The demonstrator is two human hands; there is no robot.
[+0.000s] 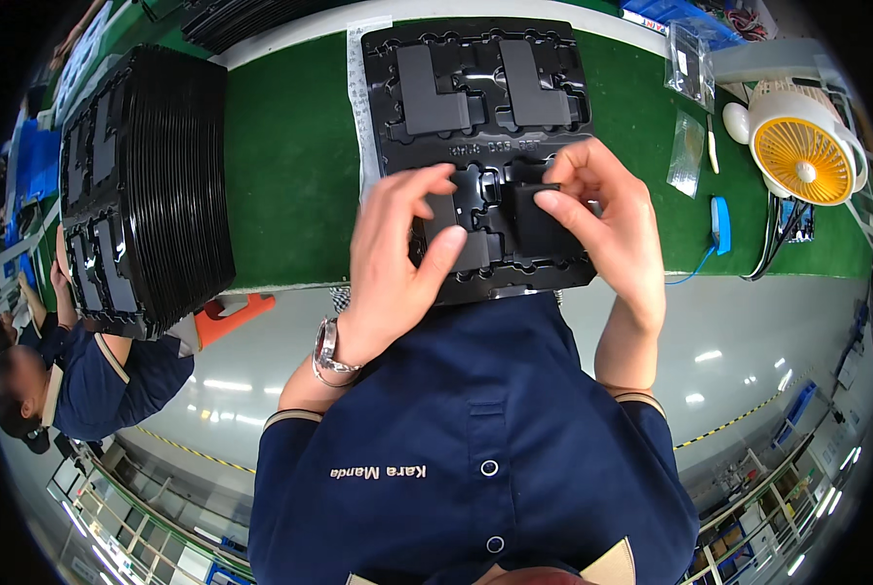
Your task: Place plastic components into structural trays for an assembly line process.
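Note:
In front of me a black moulded plastic tray lies on the green mat, with dark flat L-shaped pieces in its pockets. Two such pieces, a left one and a right one, sit in the far half. My right hand pinches the upper edge of a black flat piece at the near right pocket; whether it lies fully in the pocket I cannot tell. With fingers apart and nothing held, my left hand hovers by the near left piece, partly covering it.
A tall stack of black trays stands at the left, with another person beyond its near end. To the right are clear plastic bags, a blue handheld device with a cord, and a yellow-and-white fan.

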